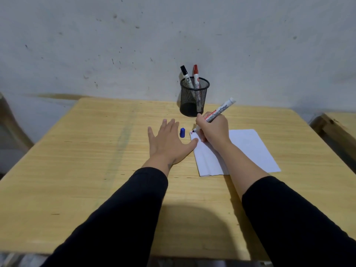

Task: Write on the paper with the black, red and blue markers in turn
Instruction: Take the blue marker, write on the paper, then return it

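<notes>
A white sheet of paper lies on the wooden table, right of centre. My right hand grips an uncapped white board marker, its tip touching the paper's far left corner beside small red and dark marks. A blue cap lies on the table just left of that corner. My left hand rests flat with fingers spread, its thumb touching the paper's left edge. The black-capped marker and red-capped marker stand in a black mesh cup behind the paper.
The table's far edge meets a grey wall just behind the mesh cup. A chair back shows at the left and another wooden piece of furniture at the right.
</notes>
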Demonstrator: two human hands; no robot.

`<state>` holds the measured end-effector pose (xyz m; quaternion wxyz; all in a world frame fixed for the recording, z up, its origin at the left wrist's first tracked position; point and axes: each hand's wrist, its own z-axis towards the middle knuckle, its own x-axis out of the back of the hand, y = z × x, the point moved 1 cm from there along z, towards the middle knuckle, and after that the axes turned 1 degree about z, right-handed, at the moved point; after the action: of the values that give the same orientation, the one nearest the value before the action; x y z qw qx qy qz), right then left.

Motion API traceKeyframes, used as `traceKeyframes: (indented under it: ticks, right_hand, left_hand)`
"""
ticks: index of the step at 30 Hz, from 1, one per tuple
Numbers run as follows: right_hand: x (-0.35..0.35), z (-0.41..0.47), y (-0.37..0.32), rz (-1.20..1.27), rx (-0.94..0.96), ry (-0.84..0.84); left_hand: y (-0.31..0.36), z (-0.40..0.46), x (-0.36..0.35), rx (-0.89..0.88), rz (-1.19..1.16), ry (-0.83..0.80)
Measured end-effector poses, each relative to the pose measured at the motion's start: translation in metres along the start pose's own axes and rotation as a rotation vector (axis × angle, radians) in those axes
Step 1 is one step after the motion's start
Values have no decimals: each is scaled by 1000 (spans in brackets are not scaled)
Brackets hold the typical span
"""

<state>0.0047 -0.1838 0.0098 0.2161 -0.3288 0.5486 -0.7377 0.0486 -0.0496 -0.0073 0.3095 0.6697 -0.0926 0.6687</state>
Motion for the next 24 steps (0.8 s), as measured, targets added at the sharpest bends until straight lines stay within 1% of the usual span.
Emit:
traceKeyframes:
  ticks: [9, 12, 16, 18, 20, 21, 24]
  right_hand:
    - [0, 0, -1, -68, -2, 22]
    - [3, -1, -1, 56, -60, 15]
    - [8, -2, -6, 230, -110, 63]
    - [8, -3, -9, 300, -136, 72]
    - [9, -4, -10, 391, -170, 74]
    - [9, -4, -10, 417, -184, 81]
    - [12, -8, -14, 421, -201, 95]
  left_hand:
    - [0, 0, 0, 2, -6, -7]
    - [0, 1, 0, 2, -9, -10]
    - [0, 1, 0, -1, -23, 1]
    - [-1, -1, 0, -31, -124, 57]
    - [-2, -5, 4, -85, -249, 170]
    - [-2, -6, 6, -110, -272, 230]
    - [0, -10, 10, -140, -188, 333]
